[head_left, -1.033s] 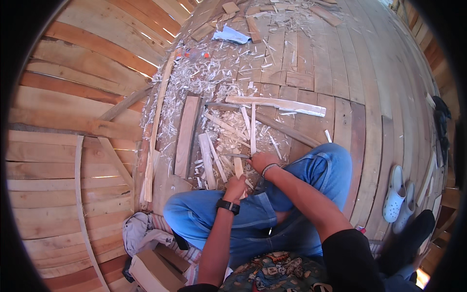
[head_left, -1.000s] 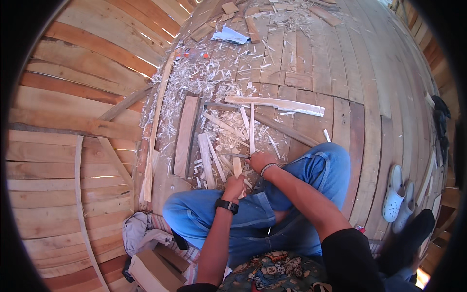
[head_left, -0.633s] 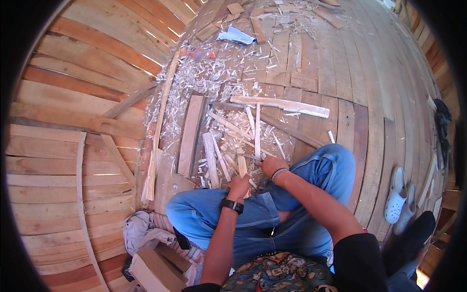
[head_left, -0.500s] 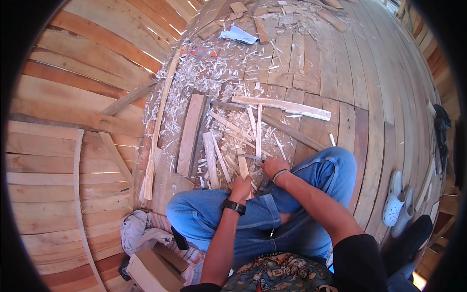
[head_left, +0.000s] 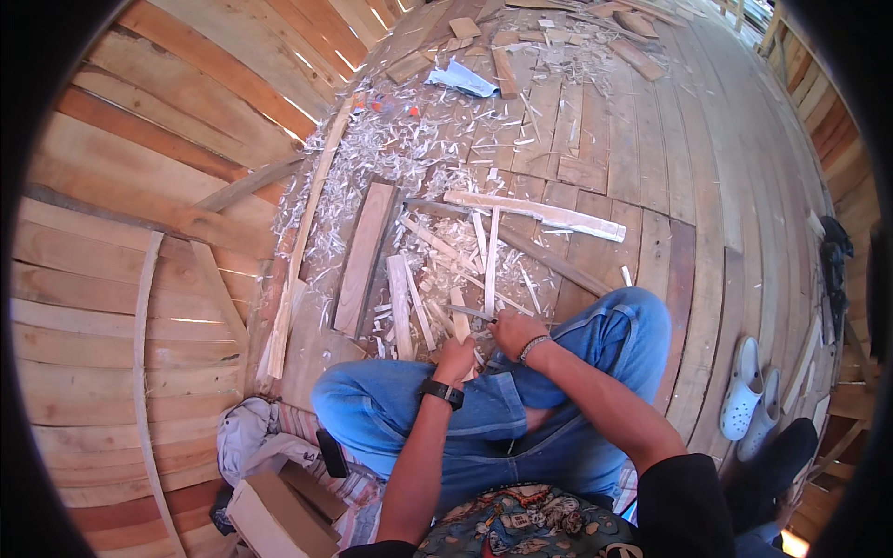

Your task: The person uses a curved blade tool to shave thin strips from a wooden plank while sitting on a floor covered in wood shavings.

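My left hand [head_left: 454, 360] is closed around the lower part of a short pale wood strip [head_left: 459, 324], just above my crossed legs. The strip's upper end points away from me. From the right, my right hand [head_left: 517, 335] grips a knife [head_left: 476, 313] by its handle, which the fingers mostly hide. Its blade lies across the strip, a little beyond my left fingers. In front of my hands, several thin cut sticks [head_left: 491, 262] and a wider pale piece [head_left: 399, 305] lie over a heap of shavings [head_left: 451, 237].
A thick dark board [head_left: 366, 260] lies left of the sticks, and a long rough slat [head_left: 535, 214] lies beyond them. Curled shavings [head_left: 339, 200] cover the floor at far left. Pale clogs [head_left: 741, 395] sit at right. A cardboard box [head_left: 274, 511] stands at lower left.
My right hand has come toward me and slightly left, bringing the knife blade down the strip, closer to my left fingers. My left hand still holds the strip. The view has shifted slightly.
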`<action>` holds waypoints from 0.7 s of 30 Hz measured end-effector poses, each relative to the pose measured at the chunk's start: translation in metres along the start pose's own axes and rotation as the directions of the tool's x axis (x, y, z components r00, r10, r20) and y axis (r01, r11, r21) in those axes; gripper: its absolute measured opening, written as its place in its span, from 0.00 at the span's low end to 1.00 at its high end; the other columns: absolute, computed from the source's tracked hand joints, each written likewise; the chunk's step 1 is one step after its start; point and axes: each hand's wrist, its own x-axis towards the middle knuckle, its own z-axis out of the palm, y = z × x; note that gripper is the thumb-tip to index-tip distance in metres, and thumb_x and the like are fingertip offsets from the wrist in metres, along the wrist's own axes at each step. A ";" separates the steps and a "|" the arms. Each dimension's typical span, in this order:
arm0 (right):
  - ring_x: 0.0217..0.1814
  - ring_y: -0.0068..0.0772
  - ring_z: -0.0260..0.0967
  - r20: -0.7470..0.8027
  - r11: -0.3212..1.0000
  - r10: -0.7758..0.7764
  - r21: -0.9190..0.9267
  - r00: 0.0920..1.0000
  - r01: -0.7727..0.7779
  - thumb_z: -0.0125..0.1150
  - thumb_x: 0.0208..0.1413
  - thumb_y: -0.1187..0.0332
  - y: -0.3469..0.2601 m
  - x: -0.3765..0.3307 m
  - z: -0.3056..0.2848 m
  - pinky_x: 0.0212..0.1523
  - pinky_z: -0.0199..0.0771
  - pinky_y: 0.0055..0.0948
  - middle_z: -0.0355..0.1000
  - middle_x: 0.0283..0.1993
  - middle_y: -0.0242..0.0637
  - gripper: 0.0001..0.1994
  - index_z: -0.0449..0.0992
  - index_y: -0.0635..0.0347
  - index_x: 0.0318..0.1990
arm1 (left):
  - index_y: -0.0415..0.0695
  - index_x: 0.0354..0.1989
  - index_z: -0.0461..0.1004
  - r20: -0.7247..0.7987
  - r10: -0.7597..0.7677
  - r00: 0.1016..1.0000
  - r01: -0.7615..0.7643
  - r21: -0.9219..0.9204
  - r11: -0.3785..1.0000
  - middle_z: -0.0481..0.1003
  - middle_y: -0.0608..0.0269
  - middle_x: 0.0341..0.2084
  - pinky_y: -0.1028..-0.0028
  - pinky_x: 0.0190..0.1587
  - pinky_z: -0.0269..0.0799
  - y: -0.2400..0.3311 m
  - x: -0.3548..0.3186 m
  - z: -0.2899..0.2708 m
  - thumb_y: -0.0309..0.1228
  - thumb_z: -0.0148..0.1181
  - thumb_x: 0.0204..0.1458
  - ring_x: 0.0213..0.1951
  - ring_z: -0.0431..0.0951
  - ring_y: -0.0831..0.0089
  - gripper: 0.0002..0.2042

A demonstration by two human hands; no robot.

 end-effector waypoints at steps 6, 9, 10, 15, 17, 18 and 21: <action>0.39 0.52 0.74 0.015 0.998 0.061 0.000 0.998 -0.061 0.41 0.62 0.53 -0.006 -0.001 -0.011 0.41 0.73 0.45 0.74 0.36 0.52 0.22 0.72 0.65 0.40 | 0.34 0.31 0.70 -0.020 0.012 1.000 -0.011 0.037 0.999 0.68 0.60 0.13 0.72 0.10 0.61 0.004 -0.006 0.003 0.36 0.46 0.58 0.09 0.66 0.71 0.15; 0.39 0.52 0.74 -0.003 0.997 0.072 0.002 0.997 -0.072 0.42 0.61 0.53 -0.001 0.006 -0.004 0.41 0.73 0.45 0.74 0.36 0.50 0.22 0.72 0.65 0.39 | 0.30 0.33 0.70 -0.017 0.005 1.000 -0.004 0.050 0.999 0.68 0.58 0.12 0.71 0.10 0.63 0.006 -0.006 0.003 0.34 0.47 0.57 0.09 0.68 0.69 0.15; 0.39 0.52 0.74 -0.001 0.997 0.073 0.003 0.997 -0.073 0.42 0.61 0.53 -0.001 0.006 -0.003 0.41 0.73 0.45 0.75 0.35 0.50 0.21 0.72 0.65 0.39 | 0.29 0.34 0.70 -0.014 0.004 1.000 -0.003 0.054 0.999 0.69 0.56 0.12 0.71 0.09 0.64 0.005 -0.005 0.003 0.33 0.48 0.56 0.10 0.69 0.69 0.15; 0.40 0.52 0.74 0.017 0.986 0.156 0.059 0.988 -0.156 0.44 0.60 0.53 -0.003 0.020 0.003 0.41 0.74 0.45 0.75 0.37 0.50 0.20 0.73 0.63 0.38 | 0.28 0.34 0.69 -0.006 0.020 1.000 -0.019 0.077 0.997 0.69 0.56 0.12 0.70 0.09 0.65 0.008 -0.009 0.003 0.33 0.48 0.57 0.09 0.69 0.69 0.15; 0.41 0.52 0.74 0.031 0.984 0.163 0.071 0.986 -0.164 0.45 0.60 0.52 0.001 0.027 0.006 0.41 0.74 0.45 0.75 0.38 0.50 0.20 0.74 0.62 0.38 | 0.30 0.33 0.69 -0.009 0.017 1.000 -0.016 0.089 0.996 0.68 0.57 0.12 0.71 0.09 0.64 0.010 -0.009 0.003 0.33 0.47 0.57 0.09 0.68 0.70 0.14; 0.41 0.52 0.74 0.026 0.983 0.172 0.067 0.985 -0.173 0.45 0.60 0.52 0.001 0.028 0.006 0.41 0.74 0.45 0.75 0.38 0.50 0.20 0.74 0.62 0.38 | 0.32 0.31 0.69 -0.024 0.020 1.000 -0.018 0.074 0.997 0.68 0.59 0.12 0.71 0.09 0.63 0.008 -0.009 0.007 0.34 0.47 0.57 0.09 0.67 0.70 0.14; 0.41 0.51 0.74 0.021 0.978 0.199 0.065 0.980 -0.200 0.46 0.60 0.52 -0.001 0.029 0.007 0.40 0.74 0.45 0.75 0.38 0.49 0.20 0.74 0.61 0.38 | 0.31 0.33 0.69 -0.026 0.010 1.000 -0.009 0.045 0.999 0.67 0.59 0.11 0.71 0.09 0.64 0.005 -0.008 0.007 0.33 0.46 0.58 0.09 0.67 0.70 0.14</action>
